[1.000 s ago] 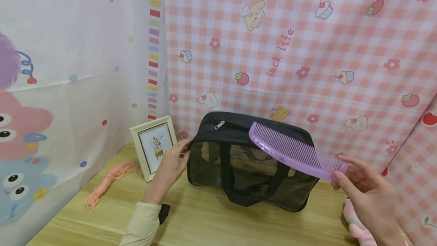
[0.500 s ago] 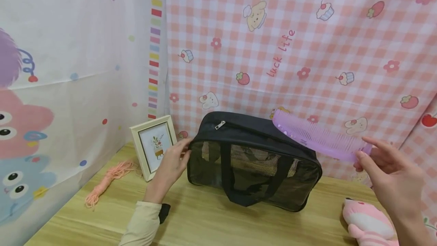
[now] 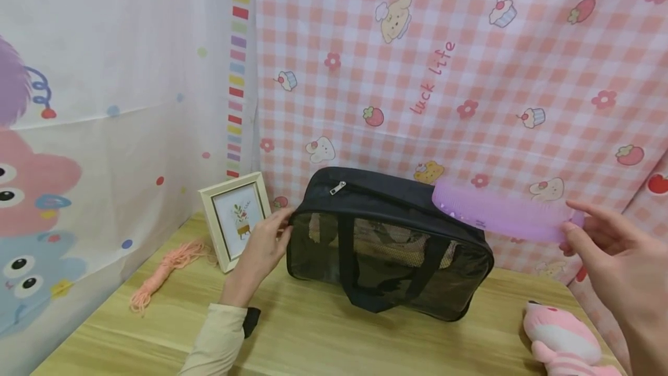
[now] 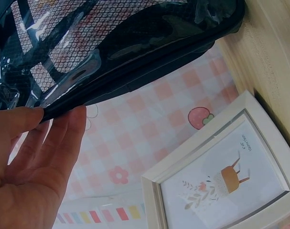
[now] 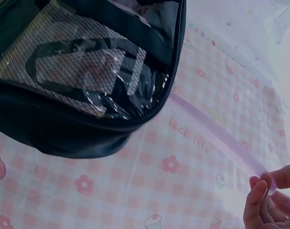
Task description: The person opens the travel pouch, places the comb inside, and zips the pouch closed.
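Note:
A black bag (image 3: pixel 319 260) with clear panels, mesh and a strap handle stands upright on the table. Its top zipper pull (image 3: pixel 338 188) sits near the left end. My left hand (image 3: pixel 267 242) pinches the bag's upper left corner, thumb in front and fingers behind, as the left wrist view shows. In my right hand (image 3: pixel 613 248), thumb and fingers pinch one end of a purple comb (image 3: pixel 511 213). The comb's far end overlaps the bag's top right part in the head view; whether they touch, I cannot tell. Motion blurs the comb's teeth.
A cream picture frame (image 3: pixel 224 225) leans upright left of the bag. Beside it lies a bundle of peach yarn (image 3: pixel 164 274). A pink plush toy (image 3: pixel 563 335) lies at the table's (image 3: pixel 323 341) right side. Printed cloths (image 3: pixel 469 62) hang behind and at the sides.
My right hand has moved right and slightly up with the comb, from in front of the bag to its right end. More of the plush toy shows. The left hand keeps its place.

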